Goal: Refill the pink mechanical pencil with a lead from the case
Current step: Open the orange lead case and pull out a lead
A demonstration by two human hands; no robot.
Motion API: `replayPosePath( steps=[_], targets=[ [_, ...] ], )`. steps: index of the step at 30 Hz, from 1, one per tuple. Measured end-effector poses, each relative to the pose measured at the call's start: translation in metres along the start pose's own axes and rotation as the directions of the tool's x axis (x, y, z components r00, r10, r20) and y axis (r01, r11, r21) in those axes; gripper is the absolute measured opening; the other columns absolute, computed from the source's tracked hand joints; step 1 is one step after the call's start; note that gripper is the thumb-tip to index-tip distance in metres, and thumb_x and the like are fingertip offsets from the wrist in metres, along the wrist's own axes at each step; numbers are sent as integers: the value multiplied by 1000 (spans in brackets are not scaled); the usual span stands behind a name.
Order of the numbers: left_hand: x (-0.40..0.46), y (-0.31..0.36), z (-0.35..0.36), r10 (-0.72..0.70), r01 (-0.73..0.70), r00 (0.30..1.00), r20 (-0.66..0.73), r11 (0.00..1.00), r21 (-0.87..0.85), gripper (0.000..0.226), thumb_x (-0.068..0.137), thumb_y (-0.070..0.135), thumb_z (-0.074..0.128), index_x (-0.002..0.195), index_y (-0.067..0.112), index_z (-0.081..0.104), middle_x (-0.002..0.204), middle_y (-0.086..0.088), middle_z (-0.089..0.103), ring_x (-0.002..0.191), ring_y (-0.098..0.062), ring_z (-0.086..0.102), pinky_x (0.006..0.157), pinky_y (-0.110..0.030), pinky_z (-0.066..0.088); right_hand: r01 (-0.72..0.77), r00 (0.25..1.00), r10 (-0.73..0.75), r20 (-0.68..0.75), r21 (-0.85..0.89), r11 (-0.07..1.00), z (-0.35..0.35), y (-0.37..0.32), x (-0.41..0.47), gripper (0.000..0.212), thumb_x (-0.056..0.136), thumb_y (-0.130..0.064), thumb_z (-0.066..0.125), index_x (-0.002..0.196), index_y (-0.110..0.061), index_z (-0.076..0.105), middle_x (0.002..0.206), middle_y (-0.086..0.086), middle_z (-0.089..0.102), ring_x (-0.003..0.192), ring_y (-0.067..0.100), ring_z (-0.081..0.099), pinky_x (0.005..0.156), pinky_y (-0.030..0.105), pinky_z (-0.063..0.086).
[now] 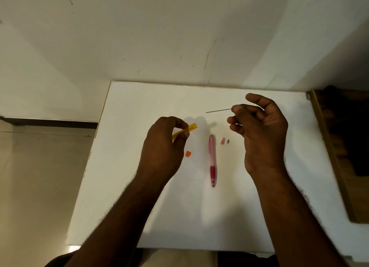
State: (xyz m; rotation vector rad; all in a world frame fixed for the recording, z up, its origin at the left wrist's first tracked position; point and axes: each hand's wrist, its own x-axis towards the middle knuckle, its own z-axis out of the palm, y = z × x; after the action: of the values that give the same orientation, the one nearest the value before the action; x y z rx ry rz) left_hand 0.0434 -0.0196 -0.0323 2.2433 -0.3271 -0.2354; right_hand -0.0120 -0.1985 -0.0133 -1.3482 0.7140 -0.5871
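Lead [218,110] is being pinched by the right hand [259,127] above the desk [139,206]; the left hand's [163,145] fingers are gripping one yellow case [186,130]. One pink pencil [212,161] is lying between them, awaiting threading, probably. Three small loose parts are lying nearby.

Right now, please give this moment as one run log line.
left hand: holds yellow lead case | right hand: pinches lead | pink mechanical pencil: on table, uncapped
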Motion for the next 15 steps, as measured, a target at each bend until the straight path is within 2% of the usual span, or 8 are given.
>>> replayPosePath(
  steps=[2, 3, 7, 11, 15],
  targets=[
    [-1, -5, 4, 15, -15, 1000, -4, 987, 160, 14, 94, 24, 68, 107, 24, 71, 114, 1, 62, 108, -21, 55, 88, -30, 43, -35, 999, 36, -23, 32, 999, 0, 1, 1, 29, 87, -5, 76, 113, -15, 68, 86, 3, 78, 65, 17, 74, 64, 27, 58],
    [-2, -7, 6, 0, -2, 1000, 6, 975, 222, 14, 94, 26, 68, 108, 26, 71, 114, 1, 60, 109, -22, 54, 88, -35, 41, -49, 998, 50, -30, 38, 998, 0, 1, 1, 30, 87, -5, 77, 114, -14, 68, 85, 3, 78, 64, 17, 74, 64, 27, 58],
    [-4, -12, 13, -54, 41, 998, 29, 939, 341, 13, 94, 28, 67, 105, 33, 71, 104, 7, 58, 106, -20, 53, 85, -32, 29, -64, 998, 65, -24, 35, 997, 1, 2, 0, 30, 87, -5, 77, 114, -14, 68, 84, 1, 78, 64, 16, 74, 64, 27, 59],
    [-2, -13, 14, -78, 71, 997, 8, 935, 347, 13, 92, 28, 70, 102, 36, 72, 98, 9, 59, 104, -19, 56, 84, -31, 25, -70, 997, 71, -14, 36, 997, 0, 2, -1, 30, 87, -4, 77, 114, -13, 68, 83, 0, 78, 63, 16, 74, 63, 26, 59],
    [0, -13, 14, -79, 67, 997, 17, 928, 366, 18, 88, 30, 74, 105, 36, 74, 102, 8, 62, 105, -21, 57, 85, -33, 27, -61, 998, 61, -3, -2, 998, -2, 1, 0, 30, 87, -6, 77, 114, -15, 68, 85, 1, 77, 65, 16, 76, 62, 24, 58]
  ],
)
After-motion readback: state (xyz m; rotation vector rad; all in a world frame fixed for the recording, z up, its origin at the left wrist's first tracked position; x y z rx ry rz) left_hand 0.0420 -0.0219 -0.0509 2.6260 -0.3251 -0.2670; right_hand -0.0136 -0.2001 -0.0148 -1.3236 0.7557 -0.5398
